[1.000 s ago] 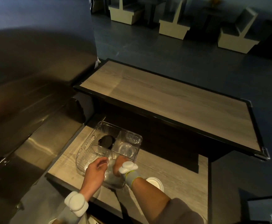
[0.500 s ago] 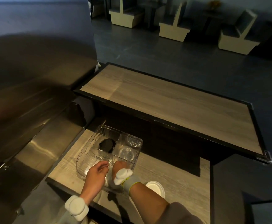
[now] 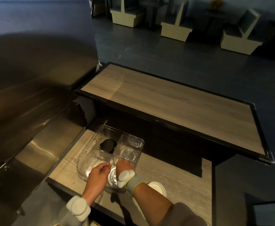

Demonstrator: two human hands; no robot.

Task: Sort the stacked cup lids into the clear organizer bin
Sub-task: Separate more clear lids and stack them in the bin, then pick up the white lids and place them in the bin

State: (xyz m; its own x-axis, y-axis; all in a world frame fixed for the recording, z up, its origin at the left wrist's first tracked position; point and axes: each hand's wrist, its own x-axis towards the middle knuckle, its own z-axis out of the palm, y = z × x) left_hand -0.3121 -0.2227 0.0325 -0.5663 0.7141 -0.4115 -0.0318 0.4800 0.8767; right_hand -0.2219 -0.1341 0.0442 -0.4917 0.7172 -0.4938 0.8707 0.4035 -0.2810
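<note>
Nearest the camera: grey sleeve (image 3: 181, 215) on the right forearm, cut off by the bottom edge. Each wrist carries a padded white wrist device: left one (image 3: 78, 208) near bottom edge, right one (image 3: 125, 176) on a grey band w/ yellow-green trim.

Left hand (image 3: 99, 174) reaches into the near-left part of the clear ribbed plastic organizer bin (image 3: 88, 150); fingers curled, thumb and index tip close together. Whether they pinch a lid cannot be told, since anything clear there blends w/ the bin wall. Right hand (image 3: 124, 165) is over the near-right compartment; its fingers point away and down and are hidden behind the knuckles and wrist device, so grip state cannot be told.

Between the hands, inside the bin's near side: stack of clear round plastic cup lids (image 3: 113, 176), partly covered by both hands. Far-right compartment: more clear round lids (image 3: 128, 153), outline faint. Far-left compartment: black round lid (image 3: 108, 145), partly behind a divider. Near-left compartment contents hard to make out.

Just right of the bin, on the light wood-grain lower counter (image 3: 174, 168): white round lids (image 3: 158, 188), partly hidden by the right forearm.

Beyond: raised wood-grain counter w/ black edging (image 3: 174, 105). Left: stainless steel surface (image 3: 27, 98), blurred. Far back: cream booth seats (image 3: 176, 30) on dark floor, dim
</note>
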